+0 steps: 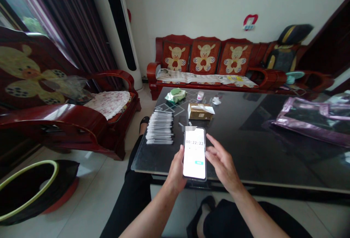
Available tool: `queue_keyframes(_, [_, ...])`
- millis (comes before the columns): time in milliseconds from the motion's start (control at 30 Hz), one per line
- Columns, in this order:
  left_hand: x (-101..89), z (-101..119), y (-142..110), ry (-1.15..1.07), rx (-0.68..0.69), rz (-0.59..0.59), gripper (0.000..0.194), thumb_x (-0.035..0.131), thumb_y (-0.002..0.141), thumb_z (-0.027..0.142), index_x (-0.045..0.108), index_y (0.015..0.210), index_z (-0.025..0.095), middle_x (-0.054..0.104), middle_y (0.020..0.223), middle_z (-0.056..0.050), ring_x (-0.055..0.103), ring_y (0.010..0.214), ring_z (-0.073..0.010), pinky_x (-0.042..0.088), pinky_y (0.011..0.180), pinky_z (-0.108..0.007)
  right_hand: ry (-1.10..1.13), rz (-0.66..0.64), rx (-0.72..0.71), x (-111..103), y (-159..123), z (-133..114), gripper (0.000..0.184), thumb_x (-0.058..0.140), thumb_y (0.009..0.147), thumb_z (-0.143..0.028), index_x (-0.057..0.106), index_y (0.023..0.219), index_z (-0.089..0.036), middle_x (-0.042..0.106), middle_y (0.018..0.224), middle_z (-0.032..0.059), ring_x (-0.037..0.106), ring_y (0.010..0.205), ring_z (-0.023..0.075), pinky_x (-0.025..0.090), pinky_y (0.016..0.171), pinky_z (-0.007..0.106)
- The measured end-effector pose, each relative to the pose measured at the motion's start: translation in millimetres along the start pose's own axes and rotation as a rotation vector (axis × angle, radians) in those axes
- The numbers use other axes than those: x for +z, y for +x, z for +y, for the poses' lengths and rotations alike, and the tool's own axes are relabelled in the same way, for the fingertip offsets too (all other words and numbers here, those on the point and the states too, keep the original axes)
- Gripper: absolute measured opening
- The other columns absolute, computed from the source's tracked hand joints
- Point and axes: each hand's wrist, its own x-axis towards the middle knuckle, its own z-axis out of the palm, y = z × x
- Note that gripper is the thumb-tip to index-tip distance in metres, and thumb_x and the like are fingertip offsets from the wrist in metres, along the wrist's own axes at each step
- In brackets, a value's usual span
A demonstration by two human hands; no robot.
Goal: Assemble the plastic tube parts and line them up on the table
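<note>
A smartphone (194,161) with a bright white screen reading 00:22:22 is held upright over the near edge of the dark table. My left hand (176,168) grips it along its left side and lower corner. Beside the phone's right edge is my right hand (222,162), its fingers apart; the fingertips are close to the edge, and whether they touch it I cannot tell. Left of the phone, a stack of thin white sticks or tubes (160,127) lies in a row on the table. A brown tissue box (201,111) stands behind the phone.
The glossy black table (240,150) carries a green wipes pack (176,95), a small white jar (200,95), a crumpled tissue (216,101) and a purple-edged clear bag (308,121). A lined bin (54,194) stands at lower left. Wooden seats (109,136) flank the table's left and far sides.
</note>
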Motion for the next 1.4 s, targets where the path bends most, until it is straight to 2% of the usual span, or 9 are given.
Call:
queue_keyframes(333, [3.1,7.0,0.5,-0.019,0.026,0.017,0.047,0.057,0.085,0.046,0.065,0.111,0.007,0.072,0.102,-0.017,0.07,0.088,-0.0293,0.053,0.078,-0.036,0.027,-0.063,-0.03,2.4,-1.6,1.2,0.066,0.055,0.087,-0.029,0.028,0.146,-0.021,0.064,0.115,0.0105,0.062,0.104,0.0244,0.049,0.09,0.04])
queue_keyframes(800, [4.6,7.4,-0.1,-0.011,0.038,0.021,0.047,0.058,0.084,0.046,0.065,0.109,0.007,0.072,0.103,-0.017,0.069,0.089,-0.0294,0.053,0.077,-0.035,0.046,-0.056,-0.035,4.7,-2.0,0.8,0.065,0.055,0.087,-0.026,0.028,0.146,-0.021,0.062,0.117,0.0109,0.062,0.105,0.0241,0.05,0.088,0.038])
queue_keyframes(1067, [4.0,4.9,-0.8,-0.015,0.036,-0.002,0.052,0.059,0.083,0.048,0.064,0.115,0.007,0.072,0.099,-0.017,0.07,0.088,-0.0298,0.053,0.078,-0.037,0.029,-0.037,-0.043,5.8,-2.1,2.5,0.066,0.056,0.086,-0.028,0.03,0.145,-0.021,0.064,0.115,0.0115,0.064,0.102,0.0242,0.052,0.084,0.038])
queue_keyframes(1300, [3.4,1.5,-1.6,0.015,0.06,-0.007,0.057,0.06,0.081,0.052,0.063,0.117,0.007,0.073,0.097,-0.017,0.07,0.086,-0.0293,0.054,0.075,-0.035,0.033,0.003,-0.058,13.9,-5.1,5.4,0.081,0.063,0.083,-0.03,0.017,0.149,-0.023,0.063,0.118,0.0115,0.064,0.102,0.0246,0.052,0.088,0.039])
queue_keyframes(1400, [3.4,0.7,-1.7,0.024,0.07,-0.003,0.057,0.06,0.081,0.052,0.063,0.116,0.006,0.073,0.097,-0.017,0.07,0.087,-0.029,0.054,0.075,-0.035,0.007,0.01,-0.059,16.0,-6.3,5.9,0.081,0.062,0.084,-0.031,0.016,0.15,-0.023,0.062,0.119,0.012,0.064,0.102,0.025,0.052,0.086,0.039])
